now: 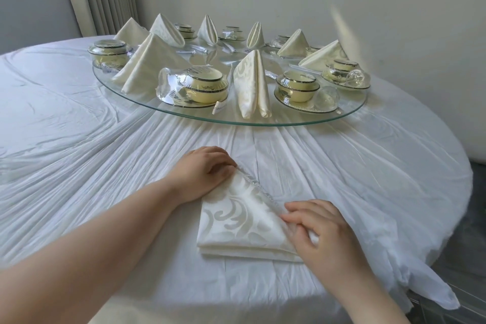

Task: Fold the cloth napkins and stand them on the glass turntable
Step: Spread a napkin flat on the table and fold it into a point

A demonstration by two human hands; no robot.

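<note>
Seemingly left hand (207, 167), right hand (319, 231) pinch napkin (236, 218), curled.

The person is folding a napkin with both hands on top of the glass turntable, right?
Not quite: in the head view the left hand and right hand hold the napkin on the white tablecloth, in front of the glass turntable.

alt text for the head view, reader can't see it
A left hand pinches the far corner of a cream patterned napkin lying folded on a white tablecloth while the right hand grips its right edge. Beyond, folded napkins stand among wrapped bowl sets on a glass turntable.
</note>
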